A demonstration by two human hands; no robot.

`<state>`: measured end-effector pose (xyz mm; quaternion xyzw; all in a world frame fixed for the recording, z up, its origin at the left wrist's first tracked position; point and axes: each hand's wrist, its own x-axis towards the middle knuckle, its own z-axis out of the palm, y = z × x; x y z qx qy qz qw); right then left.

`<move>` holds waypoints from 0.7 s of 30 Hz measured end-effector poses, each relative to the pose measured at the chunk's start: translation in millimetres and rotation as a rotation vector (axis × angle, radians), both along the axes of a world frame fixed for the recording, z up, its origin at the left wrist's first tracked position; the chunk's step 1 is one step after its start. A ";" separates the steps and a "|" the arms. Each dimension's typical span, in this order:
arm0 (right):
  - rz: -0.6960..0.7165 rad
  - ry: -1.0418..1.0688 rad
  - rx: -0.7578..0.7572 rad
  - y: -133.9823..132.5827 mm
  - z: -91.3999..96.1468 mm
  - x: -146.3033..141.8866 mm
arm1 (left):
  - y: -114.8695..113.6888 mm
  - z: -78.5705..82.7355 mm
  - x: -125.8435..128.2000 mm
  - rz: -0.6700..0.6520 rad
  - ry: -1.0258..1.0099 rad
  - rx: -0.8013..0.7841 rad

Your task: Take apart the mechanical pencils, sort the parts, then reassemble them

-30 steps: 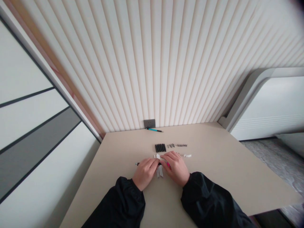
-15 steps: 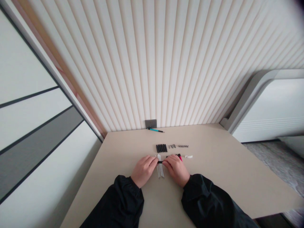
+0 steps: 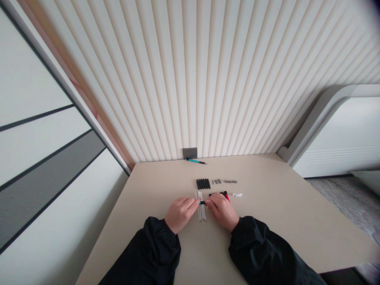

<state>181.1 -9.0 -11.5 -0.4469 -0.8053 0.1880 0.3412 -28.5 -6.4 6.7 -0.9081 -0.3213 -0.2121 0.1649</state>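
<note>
Between my fingertips a thin pen body (image 3: 202,202), blue at its left and black at its right, is held level above the table. My left hand (image 3: 181,214) is closed on its left end, while my right hand (image 3: 223,211) pinches the black end. Directly below and behind it lie several slim white sticks, like pen refills (image 3: 203,215). Beside my right fingers, black and red pieces (image 3: 227,196) are partly covered by that hand. Small white parts (image 3: 237,194) sit just to their right.
Several black tubes (image 3: 203,183) lie in a row beyond my hands. Small metal parts (image 3: 217,181) and a second metal group (image 3: 230,181) are right of them. A blue and black pen (image 3: 196,161) rests near the wall below a dark socket (image 3: 190,153).
A blue section now shows at the left of the held pen body, where only black showed before. My hands have stayed nearly in place; the view has shifted slightly.
</note>
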 end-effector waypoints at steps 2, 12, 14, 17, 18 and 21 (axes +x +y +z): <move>0.002 0.010 0.004 -0.3 0.2 0.0 | -0.3 -1.1 0.0 0.000 0.010 -0.004; 0.006 -0.044 0.110 -1.3 2.2 0.4 | -1.3 -5.1 0.1 0.000 -0.011 -0.053; 0.008 -0.080 0.138 -2.7 2.7 0.7 | -1.5 -5.8 0.6 0.007 -0.031 -0.073; -0.007 -0.115 0.144 -5.8 5.3 0.4 | -1.3 -6.1 0.8 0.013 -0.063 -0.097; -0.018 -0.115 0.138 -6.7 6.5 0.2 | -1.1 -6.0 0.7 0.013 -0.073 -0.096; -0.035 -0.104 0.131 -8.0 10.1 0.6 | -0.5 -5.5 -0.3 0.027 -0.089 -0.062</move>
